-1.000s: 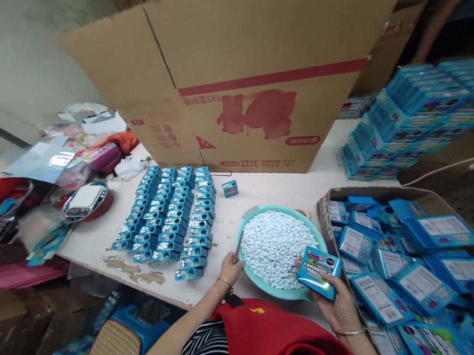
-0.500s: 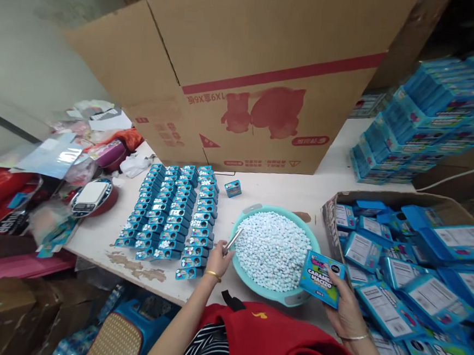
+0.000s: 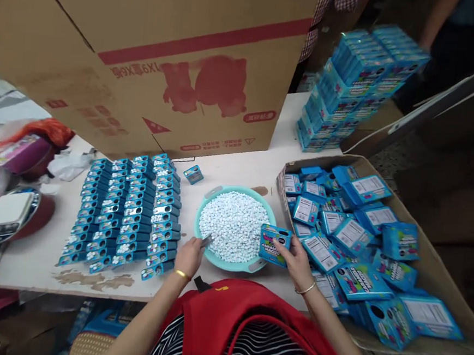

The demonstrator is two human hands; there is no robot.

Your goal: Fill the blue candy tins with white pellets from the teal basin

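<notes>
A turquoise basin [image 3: 202, 210] full of small pale round candies stands at the table's front edge. At its left rim my left hand [image 3: 189, 257] is closed on a metal scoop [image 3: 207, 241], whose far end reaches the candies. My right hand [image 3: 297, 259] holds a blue candy box [image 3: 275, 245], front face up, over the basin's right rim. Left of the basin stand several columns of small open blue boxes [image 3: 136, 211], some with candies on top. One separate small blue box [image 3: 193, 174] sits behind the basin.
A large carton [image 3: 191, 26] rises at the back. To the right is an open carton [image 3: 432, 242] of blue boxes, with stacked wrapped packs [image 3: 350, 88] behind. A scale [image 3: 10, 209] rests on a bowl at left. Parts of other people show at the back right.
The view has swung to the right, so the table things appear further left and more of the right carton shows. Both hands keep hold of the scoop and the box.
</notes>
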